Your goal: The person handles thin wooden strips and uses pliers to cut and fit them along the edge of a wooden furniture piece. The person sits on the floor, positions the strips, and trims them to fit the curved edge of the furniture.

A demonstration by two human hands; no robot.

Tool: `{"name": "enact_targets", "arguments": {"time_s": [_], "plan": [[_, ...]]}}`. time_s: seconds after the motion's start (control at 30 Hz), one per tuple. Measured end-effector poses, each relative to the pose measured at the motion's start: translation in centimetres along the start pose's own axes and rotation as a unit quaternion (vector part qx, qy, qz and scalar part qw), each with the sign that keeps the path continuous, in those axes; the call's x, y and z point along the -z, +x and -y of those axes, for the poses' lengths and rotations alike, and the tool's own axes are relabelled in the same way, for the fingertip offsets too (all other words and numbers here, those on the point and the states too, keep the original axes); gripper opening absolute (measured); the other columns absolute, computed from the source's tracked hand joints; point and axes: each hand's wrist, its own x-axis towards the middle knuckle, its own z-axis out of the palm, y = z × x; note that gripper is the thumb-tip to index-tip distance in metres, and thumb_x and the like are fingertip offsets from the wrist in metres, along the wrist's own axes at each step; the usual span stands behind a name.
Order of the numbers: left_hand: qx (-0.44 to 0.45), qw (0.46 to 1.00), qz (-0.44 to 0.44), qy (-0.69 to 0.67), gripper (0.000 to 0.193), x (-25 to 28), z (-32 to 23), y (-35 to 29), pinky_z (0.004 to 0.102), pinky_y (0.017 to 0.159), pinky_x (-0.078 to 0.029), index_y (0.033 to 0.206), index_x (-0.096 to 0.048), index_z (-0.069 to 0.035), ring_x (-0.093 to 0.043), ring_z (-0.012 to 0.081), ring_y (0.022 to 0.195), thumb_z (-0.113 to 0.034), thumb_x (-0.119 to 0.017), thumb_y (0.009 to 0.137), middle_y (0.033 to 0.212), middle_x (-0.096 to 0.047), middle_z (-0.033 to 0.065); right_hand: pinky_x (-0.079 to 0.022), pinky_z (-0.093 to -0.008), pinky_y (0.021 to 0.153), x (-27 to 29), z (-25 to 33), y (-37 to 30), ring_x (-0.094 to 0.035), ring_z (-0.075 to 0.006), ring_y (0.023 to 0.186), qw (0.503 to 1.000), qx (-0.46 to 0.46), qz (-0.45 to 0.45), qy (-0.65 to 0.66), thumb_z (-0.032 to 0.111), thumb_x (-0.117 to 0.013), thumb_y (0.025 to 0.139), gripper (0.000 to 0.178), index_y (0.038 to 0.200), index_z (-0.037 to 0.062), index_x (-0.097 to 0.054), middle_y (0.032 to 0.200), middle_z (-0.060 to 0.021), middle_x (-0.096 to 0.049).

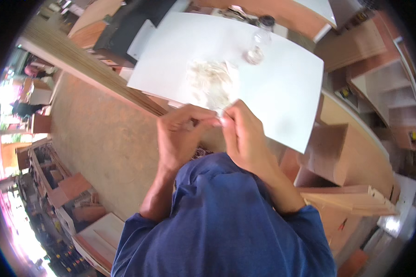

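My left hand (182, 131) and my right hand (242, 131) meet in front of me at the near edge of the white tabletop. Their thumbs and forefingers are pinched together, fingertips almost touching. A tiny whitish bit shows between them, too small to name. Just beyond the fingertips lies a clear, crinkled plastic bag (212, 83) with pale beige contents. Its near end reaches close to my fingers; whether they grip it I cannot tell. Farther right on the white tabletop (282, 83) is a clear plastic bottle (260, 41) with a dark cap.
A long wooden beam (92, 76) runs along the table's left side, near a dark box-like unit (129, 32). Brown boards and panels (328, 147) crowd the right. Bare floor (97, 134) stretches to the left, with wood offcuts (74, 187) beyond it.
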Motion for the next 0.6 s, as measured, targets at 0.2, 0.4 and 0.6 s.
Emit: {"name": "enact_targets", "arguments": {"time_s": [0.2, 0.4, 0.6], "plan": [[0.003, 0.993, -0.091, -0.078, 0.025, 0.5, 1.3, -2.0, 0.0294, 0.057, -0.042, 0.081, -0.069, 0.002, -0.049, 0.0074, 0.065, -0.014, -0.071, 0.101, 0.067, -0.061, 0.0049, -0.032, -0.0363, 0.052, 0.6, 2.5, -1.6, -0.039, -0.0169, 0.055, 0.999, -0.035, 0.0, 0.025, 0.013, -0.059, 0.101, 0.034, 0.072, -0.0002, -0.046, 0.062, -0.0093, -0.039], [-0.032, 0.993, -0.103, -0.05, 0.048, 2.6, 1.6, -4.3, 0.0323, 0.05, -0.031, 0.069, -0.047, 0.002, -0.034, 0.0059, 0.062, -0.022, -0.062, 0.108, 0.061, -0.038, -0.0001, -0.042, -0.0373, 0.054, -1.1, 3.3, -2.4, -0.054, -0.0244, 0.056, 0.986, 0.044, 0.157, 0.04, 0.008, -0.079, 0.089, 0.026, 0.073, -0.0013, -0.06, 0.068, -0.0109, -0.057], [0.01, 0.987, -0.077, -0.14, 0.03, 5.5, 3.5, -4.0, 0.0296, 0.069, -0.044, 0.088, -0.053, -0.002, -0.046, 0.0088, 0.076, -0.02, -0.056, 0.111, 0.079, -0.051, 0.0007, -0.058, -0.0333, 0.072, -4.5, 3.8, -1.3, -0.074, -0.0268, 0.079, 0.982, -0.009, 0.186, 0.025, 0.0, -0.077, 0.085, 0.008, 0.093, 0.0013, -0.077, 0.09, -0.0133, -0.074]]}}
